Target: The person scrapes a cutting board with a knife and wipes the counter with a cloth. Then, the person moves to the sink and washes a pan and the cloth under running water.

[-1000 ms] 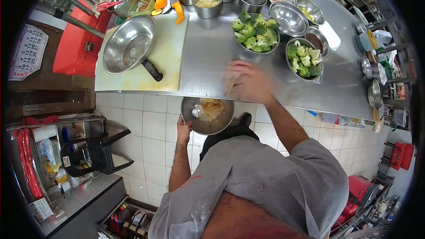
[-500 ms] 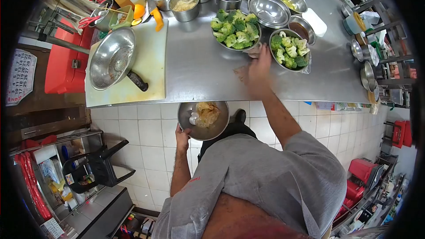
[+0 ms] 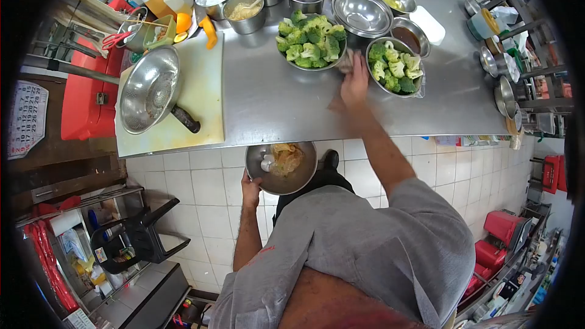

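**Steel counter (image 3: 268,97), set with bowls and a right hand (image 3: 355,82) among them**

Starting at the left, we count three squeeze bottles (image 3: 156,3), one cutting board (image 3: 201,103) and, on it, one perforated metal pan (image 3: 149,94) with a single dark handle. Next, below the counter's near edge, the left hand (image 3: 251,190) grasps one metal bowl (image 3: 309,164) by its left rim; inside lie brownish scraps (image 3: 286,159), too tangled for us to count, beside something white (image 3: 267,162).

Farther right we count two broccoli bowls: the left broccoli bowl (image 3: 312,69) and the right broccoli bowl (image 3: 379,83). The blurred right hand reaches between them. Something pale (image 3: 346,61) shows at its fingertips, but we cannot tell whether the fingers are closed on it. Behind the right broccoli bowl stands one bowl of brown liquid (image 3: 423,38).

As we judge it, the broccoli is already cut into florets and portioned into its bowls, and the scraps are gathered in the held one. The work looks unfinished; how much is left we cannot tell.
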The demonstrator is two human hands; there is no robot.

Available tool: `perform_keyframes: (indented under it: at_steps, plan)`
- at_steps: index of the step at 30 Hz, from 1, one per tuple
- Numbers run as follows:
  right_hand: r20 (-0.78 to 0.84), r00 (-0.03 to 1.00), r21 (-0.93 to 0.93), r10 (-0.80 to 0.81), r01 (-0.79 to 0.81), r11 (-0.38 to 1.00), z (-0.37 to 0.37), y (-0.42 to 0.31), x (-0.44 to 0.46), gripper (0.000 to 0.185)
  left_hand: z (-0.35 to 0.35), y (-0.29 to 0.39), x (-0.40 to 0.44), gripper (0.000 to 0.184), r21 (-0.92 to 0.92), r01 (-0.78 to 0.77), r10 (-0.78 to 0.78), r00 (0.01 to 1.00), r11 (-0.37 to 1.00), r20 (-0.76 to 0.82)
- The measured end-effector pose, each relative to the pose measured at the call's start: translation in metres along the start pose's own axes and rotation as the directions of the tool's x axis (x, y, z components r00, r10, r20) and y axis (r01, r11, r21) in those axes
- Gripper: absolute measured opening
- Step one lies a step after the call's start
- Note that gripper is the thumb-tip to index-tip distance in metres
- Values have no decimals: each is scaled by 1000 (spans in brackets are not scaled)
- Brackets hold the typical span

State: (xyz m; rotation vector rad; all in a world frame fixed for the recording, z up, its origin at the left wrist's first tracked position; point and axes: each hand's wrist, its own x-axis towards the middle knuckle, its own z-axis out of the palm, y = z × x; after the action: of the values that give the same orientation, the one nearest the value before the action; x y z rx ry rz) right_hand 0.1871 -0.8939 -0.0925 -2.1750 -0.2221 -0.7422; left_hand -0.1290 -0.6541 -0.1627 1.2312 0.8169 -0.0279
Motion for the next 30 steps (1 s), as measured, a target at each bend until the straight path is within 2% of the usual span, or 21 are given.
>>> perform_keyframes:
  at_steps: [2,4,6,7,9,10,11,12,14,15,17,18,19,21,22,23,24,25,27,28,30]
  plan:
    - [-2,999,-67,-39,39,997,14,10,14,42,-6,-9,2,52,7,18,-19,1000,1000,1]
    - [190,982,-309,2,58,949,15,8,21,39,-10,-14,4,56,56,65,-67,997,996,36]
    - [216,973,-260,-87,143,955,0,-6,0,35,-9,-11,-2,56,57,68,-68,998,996,14]
    - [222,956,-213,-189,237,948,-11,-17,-9,32,-4,-8,-2,55,50,54,-54,999,997,3]
    - [342,905,114,-254,228,967,-18,-61,-42,23,-2,-10,1,54,18,26,-26,1000,999,-16]
    - [407,913,305,4,-140,942,-3,-84,-70,19,-8,-14,4,53,13,14,-15,1000,1000,25]
    - [382,818,299,-431,332,895,-5,-106,-76,21,-10,-17,6,52,10,1,-2,997,1000,71]
    - [378,760,417,-528,370,830,-2,-126,-87,23,-7,-16,6,51,-39,-17,18,999,999,36]
    - [432,634,652,-642,272,708,12,-147,-102,24,-13,-11,9,49,11,-3,3,1000,1000,27]
    - [436,637,647,-635,268,714,9,-142,-105,24,-13,-5,7,49,2,-15,15,1000,1000,15]
    - [575,639,676,-510,-21,736,2,-130,-109,30,-25,-1,10,49,26,-6,5,999,1000,42]
    - [656,665,634,-358,-227,739,-24,-119,-97,36,-28,3,9,49,28,-6,5,1000,1000,27]
    - [624,710,639,-326,-223,736,-52,-97,-85,32,-31,5,9,50,25,-6,6,1000,1000,7]
    - [631,766,641,120,-602,477,-108,-40,-78,29,-40,-1,9,50,-9,-5,5,1000,1000,-18]
    - [468,873,556,135,-409,724,-137,-17,-75,31,-44,-1,8,50,10,9,-9,1000,1000,-21]
    - [416,900,306,132,-275,911,-162,19,-69,33,-47,0,8,51,31,21,-21,1000,999,-22]
    - [285,932,269,223,-301,915,-178,38,-73,33,-50,1,6,51,29,22,-21,999,999,-35]
    - [114,971,43,212,-218,975,-175,44,-76,34,-50,1,5,52,12,31,-30,999,999,-36]
    - [65,989,-396,-135,149,906,-144,41,-93,34,-50,0,2,52,-13,35,-36,998,999,-43]
    - [82,994,-77,71,-65,995,-118,21,-102,34,-51,1,0,52,6,61,-61,997,998,-46]
    - [380,905,14,189,-210,978,-62,-62,-115,32,-54,-2,0,52,55,21,-18,998,998,-58]
